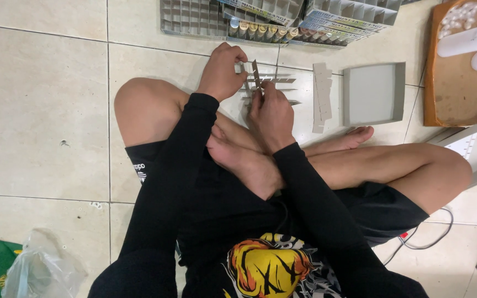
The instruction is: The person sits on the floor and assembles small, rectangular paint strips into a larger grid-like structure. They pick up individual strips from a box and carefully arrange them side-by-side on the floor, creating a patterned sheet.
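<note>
Slotting grey notched cardboard divider strips (pixel 269 83) into a lattice on the tiled floor (pixel 40 110), far of the crossed legs. Left hand (pixel 223 72) pinches one strip end; right hand (pixel 271 113) clamps another. Risk: forced slots could tear or bend.

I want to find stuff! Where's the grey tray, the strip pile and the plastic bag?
grey tray (pixel 372 94), head view, its flat inside.
strip pile (pixel 322 96), head view, middle of the top strip.
plastic bag (pixel 42 270), head view, its crumpled middle.

A stack of cardboard strips (pixel 322 96) lies between the slotted divider grid (pixel 266 84) and the shallow tray (pixel 374 94).
</note>
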